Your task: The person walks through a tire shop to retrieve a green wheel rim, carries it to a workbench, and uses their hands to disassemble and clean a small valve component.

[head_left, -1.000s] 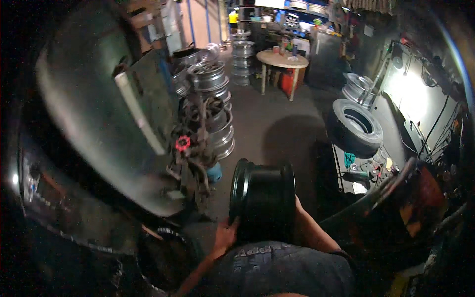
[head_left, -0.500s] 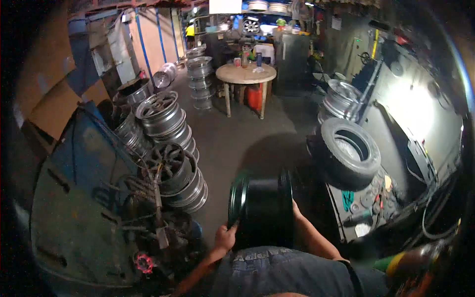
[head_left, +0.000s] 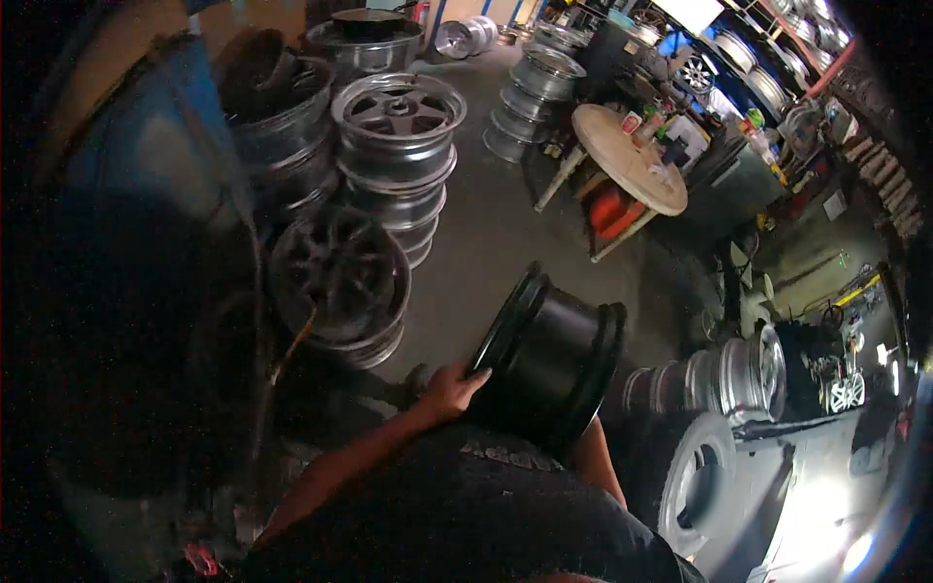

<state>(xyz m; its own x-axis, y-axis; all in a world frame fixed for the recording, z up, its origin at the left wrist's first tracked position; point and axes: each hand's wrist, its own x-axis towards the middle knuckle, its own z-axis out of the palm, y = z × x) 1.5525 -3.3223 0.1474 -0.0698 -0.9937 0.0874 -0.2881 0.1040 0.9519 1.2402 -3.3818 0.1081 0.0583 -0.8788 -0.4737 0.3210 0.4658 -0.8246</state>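
Observation:
Between my two hands, close to my body, is a black wheel rim (head_left: 549, 355), tilted with its barrel toward me. My left hand (head_left: 455, 391) grips its left edge, the thumb lying on the lip. On the opposite side my right hand (head_left: 591, 437) holds the rim from below; its fingers are mostly hidden behind the rim. Left of the rim stands a stack of silver rims (head_left: 398, 146), with a dark spoked rim (head_left: 340, 277) on the pile nearest to my left arm.
A round table (head_left: 622, 160) with bottles and cups stands ahead, a red container (head_left: 614, 212) beneath it. More rims (head_left: 539, 97) are stacked beyond. At right are a row of silver rims (head_left: 714, 379), a tire (head_left: 702, 476) and a brightly lit panel (head_left: 816, 496).
My view has turned left and tilted, so the table and tire appear farther right. The black rim has gone from level to slanted, still in both hands.

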